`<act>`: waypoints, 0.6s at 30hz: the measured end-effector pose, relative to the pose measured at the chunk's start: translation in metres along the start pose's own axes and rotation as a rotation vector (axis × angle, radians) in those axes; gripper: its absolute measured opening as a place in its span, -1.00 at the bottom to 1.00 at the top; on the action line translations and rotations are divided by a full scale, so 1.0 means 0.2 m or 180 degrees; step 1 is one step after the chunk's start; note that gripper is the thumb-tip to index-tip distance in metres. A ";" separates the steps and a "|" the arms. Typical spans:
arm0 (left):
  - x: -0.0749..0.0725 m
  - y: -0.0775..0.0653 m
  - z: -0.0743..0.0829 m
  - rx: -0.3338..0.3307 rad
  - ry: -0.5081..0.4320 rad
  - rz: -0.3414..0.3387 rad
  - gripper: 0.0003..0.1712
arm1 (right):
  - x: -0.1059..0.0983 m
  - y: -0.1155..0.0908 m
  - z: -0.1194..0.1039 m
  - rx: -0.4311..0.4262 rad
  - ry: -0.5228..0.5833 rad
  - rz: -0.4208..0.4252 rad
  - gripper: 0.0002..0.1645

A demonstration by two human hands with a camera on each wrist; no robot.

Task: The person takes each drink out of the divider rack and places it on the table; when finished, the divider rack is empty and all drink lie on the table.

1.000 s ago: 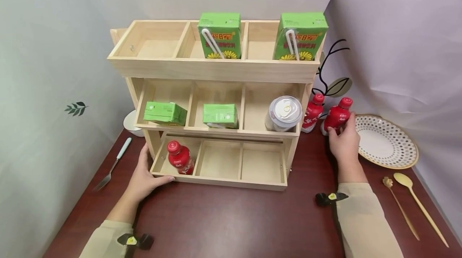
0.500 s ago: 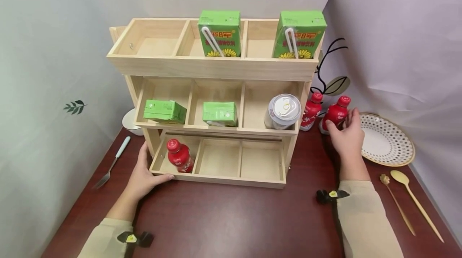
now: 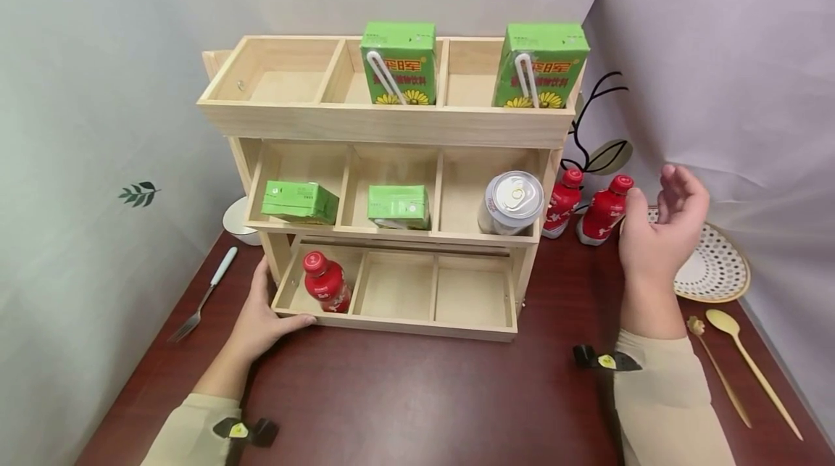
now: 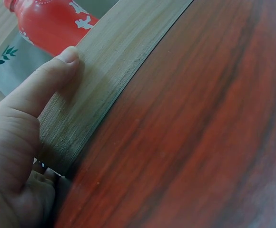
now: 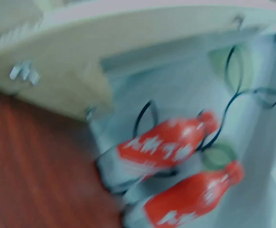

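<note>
A three-tier wooden rack [image 3: 385, 125] stands on the table. My left hand [image 3: 257, 321] grips its lower left corner. In the left wrist view the thumb [image 4: 57, 71] lies along the front board [image 4: 100, 71], the other fingers round the side. A red bottle [image 3: 326, 285] sits in the lowest tier's left compartment, just behind that thumb. My right hand [image 3: 662, 234] is raised at the right with loosely bent fingers and nothing in it. Close to its left, two red bottles, one nearer the hand [image 3: 603, 212] and one by the rack [image 3: 563, 205], stand upright on the table.
Green drink cartons stand in the top tier [image 3: 401, 67] and lie in the middle tier [image 3: 398, 206], beside a silver can [image 3: 512, 205]. A dotted plate [image 3: 714, 267] and two golden spoons [image 3: 737, 335] lie right; a fork [image 3: 202, 299] and white bowl [image 3: 241, 223] are left.
My right hand has let go of the right-hand red bottle and drawn away to the right, over the plate. The left hand keeps its place on the rack.
</note>
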State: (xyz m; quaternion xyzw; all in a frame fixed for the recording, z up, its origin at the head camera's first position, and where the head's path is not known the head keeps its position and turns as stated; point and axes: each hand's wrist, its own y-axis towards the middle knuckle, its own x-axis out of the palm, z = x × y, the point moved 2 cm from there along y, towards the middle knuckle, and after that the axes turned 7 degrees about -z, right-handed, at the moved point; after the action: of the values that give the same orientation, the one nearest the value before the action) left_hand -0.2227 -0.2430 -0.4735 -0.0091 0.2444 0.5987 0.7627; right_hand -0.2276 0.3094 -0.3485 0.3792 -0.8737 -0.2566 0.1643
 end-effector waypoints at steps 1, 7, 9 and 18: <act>0.00 0.00 0.00 0.0006 0.0002 -0.0002 0.50 | 0.01 -0.01 -0.06 -0.0205 0.0051 0.0040 -0.47; 0.00 0.00 0.00 0.0005 0.0025 0.0010 0.51 | 0.14 -0.12 -0.32 -0.1600 0.0372 0.0213 -0.51; 0.00 0.00 0.00 -0.0002 0.0028 0.0013 0.51 | 0.19 -0.17 -0.37 -0.1892 0.0671 0.0156 -0.36; 0.00 0.00 0.00 -0.0008 -0.0029 0.0010 0.50 | 0.33 -0.35 -0.49 -0.2096 0.2036 -0.0783 -0.13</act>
State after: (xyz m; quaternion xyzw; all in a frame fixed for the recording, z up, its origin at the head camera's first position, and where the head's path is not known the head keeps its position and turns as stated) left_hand -0.2232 -0.2431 -0.4741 -0.0070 0.2403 0.6003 0.7628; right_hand -0.1835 0.1887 -0.3033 0.4676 -0.6001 -0.4077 0.5049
